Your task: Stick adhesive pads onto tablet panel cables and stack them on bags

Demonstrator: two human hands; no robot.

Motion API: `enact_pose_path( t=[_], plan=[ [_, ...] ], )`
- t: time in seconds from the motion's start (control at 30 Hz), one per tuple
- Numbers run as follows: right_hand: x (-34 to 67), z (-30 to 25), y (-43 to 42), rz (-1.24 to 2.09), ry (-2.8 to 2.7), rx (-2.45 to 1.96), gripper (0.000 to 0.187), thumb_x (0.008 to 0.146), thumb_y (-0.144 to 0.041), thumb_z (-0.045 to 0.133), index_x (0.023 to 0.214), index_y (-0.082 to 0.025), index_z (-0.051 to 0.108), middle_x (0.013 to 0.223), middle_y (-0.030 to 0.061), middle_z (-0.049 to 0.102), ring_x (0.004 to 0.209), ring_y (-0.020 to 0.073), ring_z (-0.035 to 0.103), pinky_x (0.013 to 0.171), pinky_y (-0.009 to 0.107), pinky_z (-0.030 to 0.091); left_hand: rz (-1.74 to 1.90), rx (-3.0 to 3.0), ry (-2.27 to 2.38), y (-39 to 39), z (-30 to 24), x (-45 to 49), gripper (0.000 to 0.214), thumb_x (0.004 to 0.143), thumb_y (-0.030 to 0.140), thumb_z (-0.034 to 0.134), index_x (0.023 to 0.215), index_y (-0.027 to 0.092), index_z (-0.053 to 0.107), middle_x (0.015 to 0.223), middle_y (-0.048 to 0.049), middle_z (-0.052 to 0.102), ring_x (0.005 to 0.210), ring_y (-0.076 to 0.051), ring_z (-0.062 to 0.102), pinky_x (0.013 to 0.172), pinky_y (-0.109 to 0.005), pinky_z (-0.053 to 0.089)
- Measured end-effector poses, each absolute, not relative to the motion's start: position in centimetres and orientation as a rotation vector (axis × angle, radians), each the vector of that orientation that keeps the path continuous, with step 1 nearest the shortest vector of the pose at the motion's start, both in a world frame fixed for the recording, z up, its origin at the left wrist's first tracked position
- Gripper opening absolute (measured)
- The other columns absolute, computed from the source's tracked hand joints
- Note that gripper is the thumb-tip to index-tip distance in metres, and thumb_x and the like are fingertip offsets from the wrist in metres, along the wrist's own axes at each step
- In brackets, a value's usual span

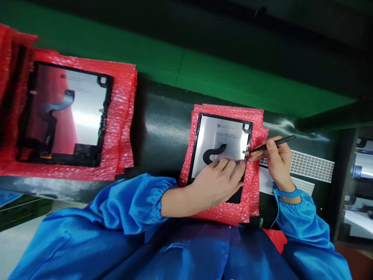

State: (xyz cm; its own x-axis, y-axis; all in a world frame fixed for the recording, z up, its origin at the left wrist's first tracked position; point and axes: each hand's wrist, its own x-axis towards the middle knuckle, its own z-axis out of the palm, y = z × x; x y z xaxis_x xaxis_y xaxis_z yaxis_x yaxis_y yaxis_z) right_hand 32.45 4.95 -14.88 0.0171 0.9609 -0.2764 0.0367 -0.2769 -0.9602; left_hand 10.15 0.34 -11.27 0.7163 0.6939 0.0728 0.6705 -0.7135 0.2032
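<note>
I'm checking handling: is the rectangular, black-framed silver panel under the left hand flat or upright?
Flat: the panel lies on red plastic bubble-wrap sheets, silver face up.

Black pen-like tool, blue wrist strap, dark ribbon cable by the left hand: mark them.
Black pen-like tool (284,140), head view: rear shaft.
Blue wrist strap (288,194), head view: band's middle.
Dark ribbon cable (206,156), head view: curved bend.

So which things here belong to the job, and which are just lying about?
Likely in the job:
framed panel under left hand
slim black tool in right hand
red bubble wrap beneath the panel

Apparently just lying about:
second framed panel, far left
grid-patterned sheet, right
</note>
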Motion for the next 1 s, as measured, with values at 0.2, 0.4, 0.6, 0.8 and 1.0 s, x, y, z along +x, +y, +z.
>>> enact_pose_path(
  t=[0.2,0.4,0.6,0.8,1.0],
  plan=[
    [32.20,-15.10,4.53,1.393,-1.109,-1.495,0.046,0.095,-0.072,0.067,0.095,-0.031,0.048,0.068,-0.0021,0.073,0.069,0.0245,0.081,0.058,0.038,0.066,0.164,2.756,1.105,0.27,-11.88,10.22,0.052,0.111,0.040,0.052,0.148,0.005,0.056,0.106,-0.0129,0.070,0.093,-0.025,0.066,0.073,-0.035,0.057],
    [32.06,-15.00,4.45,1.396,-1.136,-1.512,0.043,0.097,-0.071,0.064,0.095,-0.031,0.047,0.068,-0.0020,0.074,0.069,0.0247,0.081,0.057,0.038,0.066,0.136,2.734,1.102,0.21,-11.90,10.20,0.053,0.110,0.042,0.052,0.149,0.006,0.055,0.107,-0.0129,0.068,0.093,-0.025,0.065,0.072,-0.035,0.057],
    [32.02,-15.12,4.37,1.415,-1.064,-1.478,0.044,0.093,-0.070,0.072,0.094,-0.030,0.051,0.066,-0.0026,0.073,0.066,0.0243,0.081,0.057,0.038,0.066,0.135,2.743,1.097,0.27,-11.91,10.13,0.053,0.110,0.042,0.053,0.149,0.006,0.056,0.107,-0.0129,0.068,0.093,-0.026,0.065,0.071,-0.036,0.057],
    [32.05,-15.01,4.42,1.417,-1.095,-1.495,0.043,0.095,-0.070,0.069,0.094,-0.031,0.051,0.066,-0.0028,0.072,0.063,0.0233,0.079,0.054,0.037,0.064,0.172,2.733,1.097,0.32,-11.85,10.06,0.050,0.111,0.040,0.051,0.147,0.005,0.058,0.104,-0.0127,0.069,0.090,-0.025,0.066,0.070,-0.036,0.057],
    [32.01,-15.11,4.40,1.392,-1.150,-1.532,0.043,0.098,-0.071,0.064,0.097,-0.031,0.047,0.069,-0.0016,0.072,0.069,0.0243,0.080,0.057,0.038,0.065,0.136,2.719,1.075,0.46,-11.81,10.04,0.056,0.110,0.041,0.053,0.151,0.003,0.055,0.107,-0.0144,0.069,0.093,-0.027,0.067,0.074,-0.038,0.058]
  ],
)
